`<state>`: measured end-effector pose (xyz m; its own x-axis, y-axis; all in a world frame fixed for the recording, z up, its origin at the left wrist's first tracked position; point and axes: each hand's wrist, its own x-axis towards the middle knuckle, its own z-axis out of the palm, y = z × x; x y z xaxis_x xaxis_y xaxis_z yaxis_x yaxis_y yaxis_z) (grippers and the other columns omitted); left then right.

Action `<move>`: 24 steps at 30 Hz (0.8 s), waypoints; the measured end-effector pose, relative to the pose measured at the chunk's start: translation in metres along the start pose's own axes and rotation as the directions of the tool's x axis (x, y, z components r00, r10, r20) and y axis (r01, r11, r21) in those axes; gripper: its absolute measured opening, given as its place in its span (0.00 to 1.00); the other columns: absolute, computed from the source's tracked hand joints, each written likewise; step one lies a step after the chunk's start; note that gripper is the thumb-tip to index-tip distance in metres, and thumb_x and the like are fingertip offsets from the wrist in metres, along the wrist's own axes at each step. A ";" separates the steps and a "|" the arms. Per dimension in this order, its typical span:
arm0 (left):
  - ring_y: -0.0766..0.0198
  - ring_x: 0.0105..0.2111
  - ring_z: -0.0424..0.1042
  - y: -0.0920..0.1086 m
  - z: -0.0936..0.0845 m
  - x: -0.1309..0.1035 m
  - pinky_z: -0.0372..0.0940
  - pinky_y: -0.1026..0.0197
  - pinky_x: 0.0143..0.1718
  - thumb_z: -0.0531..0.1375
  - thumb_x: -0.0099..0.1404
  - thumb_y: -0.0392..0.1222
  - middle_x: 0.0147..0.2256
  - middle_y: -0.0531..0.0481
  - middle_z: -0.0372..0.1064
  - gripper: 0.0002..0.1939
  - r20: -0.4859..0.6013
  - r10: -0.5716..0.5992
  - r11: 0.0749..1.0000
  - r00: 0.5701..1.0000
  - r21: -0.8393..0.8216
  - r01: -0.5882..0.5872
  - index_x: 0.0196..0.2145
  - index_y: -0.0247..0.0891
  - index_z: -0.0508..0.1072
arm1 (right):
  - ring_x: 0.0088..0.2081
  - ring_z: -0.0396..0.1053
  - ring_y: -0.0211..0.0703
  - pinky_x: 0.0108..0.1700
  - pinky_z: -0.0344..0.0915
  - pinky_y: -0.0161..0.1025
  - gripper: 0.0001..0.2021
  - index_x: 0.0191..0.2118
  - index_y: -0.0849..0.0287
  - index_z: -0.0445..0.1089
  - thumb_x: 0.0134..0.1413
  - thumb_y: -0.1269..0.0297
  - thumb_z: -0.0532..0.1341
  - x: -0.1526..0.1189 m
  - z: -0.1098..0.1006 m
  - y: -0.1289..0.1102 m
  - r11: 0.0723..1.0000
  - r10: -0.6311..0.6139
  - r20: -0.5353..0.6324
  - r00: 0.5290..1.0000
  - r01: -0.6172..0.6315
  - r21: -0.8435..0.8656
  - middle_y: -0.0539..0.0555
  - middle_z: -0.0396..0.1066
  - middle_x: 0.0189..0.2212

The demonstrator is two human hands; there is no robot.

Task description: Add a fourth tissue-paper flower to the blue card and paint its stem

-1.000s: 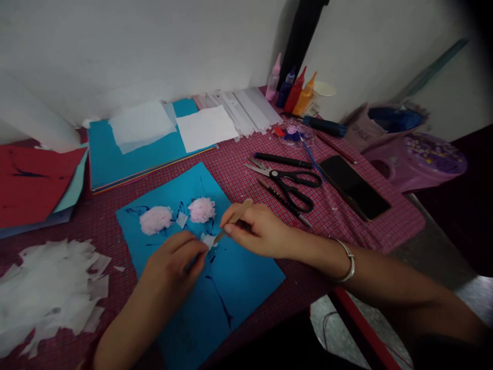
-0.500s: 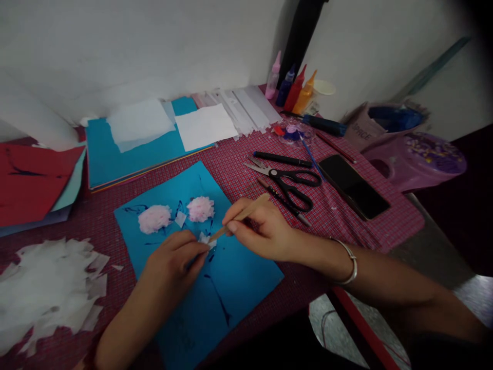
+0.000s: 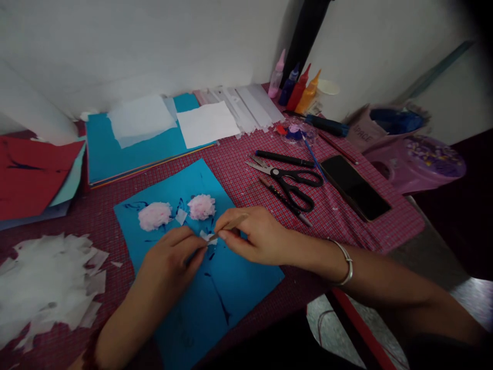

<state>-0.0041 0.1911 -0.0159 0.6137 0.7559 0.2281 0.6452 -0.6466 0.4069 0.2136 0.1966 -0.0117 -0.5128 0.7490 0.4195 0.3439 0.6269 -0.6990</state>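
Observation:
Over a blue sheet of paper (image 3: 246,288) with dark painted lines, my right hand (image 3: 258,236) is closed around a thin wooden stick (image 3: 234,222). Its lower tip meets a small white tissue paper piece (image 3: 209,237). My left hand (image 3: 169,262) pinches at that piece beside the tip; its fingertips partly cover the paper. Two pale pink crumpled tissue clusters, one on the left (image 3: 154,216) and one on the right (image 3: 202,206), sit on the sheet above my hands. Between them lies a loose tissue square (image 3: 181,216).
Left is a heap of white tissue squares (image 3: 50,288), behind it red paper (image 3: 38,174). Scissors (image 3: 287,180), a black marker (image 3: 285,158) and a phone (image 3: 356,187) lie right. Paint bottles (image 3: 296,91) stand at the back, near white paper strips (image 3: 250,105).
The stick has tilted lower and sunk further into my right hand, which has shifted slightly left. My left hand stays at the tissue piece. The view has shifted slightly.

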 end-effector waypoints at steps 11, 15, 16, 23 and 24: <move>0.60 0.32 0.70 -0.002 -0.007 0.004 0.64 0.58 0.34 0.54 0.66 0.39 0.30 0.51 0.67 0.08 0.050 -0.117 0.993 0.992 -0.016 0.118 0.30 0.40 0.70 | 0.38 0.72 0.38 0.41 0.66 0.35 0.07 0.36 0.62 0.67 0.61 0.70 0.53 0.003 0.003 0.000 0.998 0.052 0.026 0.998 -0.053 0.022 0.55 0.75 0.36; 0.61 0.32 0.70 -0.007 -0.024 0.005 0.63 0.59 0.33 0.54 0.65 0.43 0.30 0.52 0.68 0.08 0.014 -0.194 0.980 0.981 -0.032 0.194 0.31 0.41 0.71 | 0.32 0.69 0.36 0.35 0.64 0.34 0.06 0.32 0.59 0.65 0.60 0.69 0.54 0.001 -0.001 0.003 0.985 0.096 -0.134 0.986 -0.075 0.153 0.52 0.72 0.32; 0.61 0.32 0.70 -0.010 -0.030 0.006 0.63 0.59 0.33 0.54 0.65 0.44 0.30 0.52 0.69 0.08 -0.009 -0.222 0.975 0.975 -0.020 0.222 0.31 0.42 0.71 | 0.30 0.68 0.36 0.33 0.64 0.34 0.05 0.32 0.59 0.64 0.59 0.69 0.54 0.001 -0.001 0.003 0.981 0.106 -0.152 0.983 -0.079 0.175 0.51 0.71 0.30; 0.60 0.29 0.70 -0.045 -0.061 0.015 0.61 0.59 0.30 0.55 0.63 0.46 0.30 0.53 0.70 0.09 -0.072 -0.363 0.924 0.929 0.102 0.369 0.30 0.43 0.73 | 0.27 0.65 0.35 0.30 0.60 0.34 0.04 0.33 0.60 0.66 0.58 0.70 0.55 -0.001 0.002 0.006 0.965 0.166 -0.052 0.985 -0.151 0.213 0.50 0.69 0.27; 0.60 0.30 0.71 -0.050 -0.061 0.017 0.62 0.58 0.30 0.55 0.62 0.46 0.30 0.52 0.70 0.09 -0.062 -0.364 0.923 0.929 0.113 0.369 0.30 0.43 0.73 | 0.27 0.65 0.35 0.30 0.60 0.34 0.04 0.33 0.60 0.66 0.58 0.70 0.55 -0.001 0.003 0.007 0.965 0.164 -0.061 0.985 -0.147 0.216 0.50 0.69 0.27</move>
<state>-0.0539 0.2426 0.0214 0.3071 0.9442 0.1189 0.8729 -0.3293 0.3601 0.2136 0.1996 -0.0185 -0.4003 0.8535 0.3336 0.2373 0.4482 -0.8619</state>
